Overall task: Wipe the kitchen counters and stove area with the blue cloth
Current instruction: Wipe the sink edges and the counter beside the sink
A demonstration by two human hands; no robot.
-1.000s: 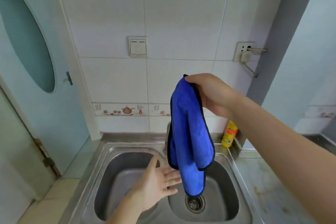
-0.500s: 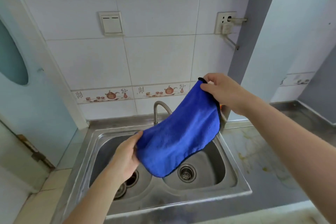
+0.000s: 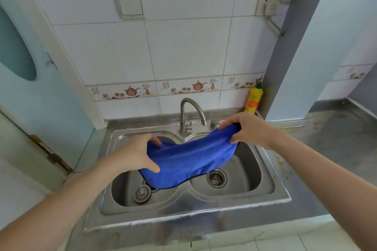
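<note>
The blue cloth [image 3: 189, 159] hangs stretched between both hands over the steel double sink [image 3: 271, 193]. My left hand [image 3: 134, 153] grips its left end, thumb on top and fingers curled over the edge. My right hand [image 3: 244, 128] pinches the right end near the tap [image 3: 190, 112]. The cloth sags in the middle above the divider between the two basins. The grey counter [image 3: 336, 142] runs off to the right of the sink, stained near the sink's edge.
A yellow bottle [image 3: 253, 99] stands in the back corner right of the tap. A loose plug [image 3: 142, 193] lies in the left basin; a strainer [image 3: 216, 178] sits in the right one. A door [image 3: 22, 87] stands at left, a tiled wall behind.
My left hand went from open below the hanging cloth to gripping its lower end. My right hand came down, so the cloth now lies spread low over the sink. The view tilted downward.
</note>
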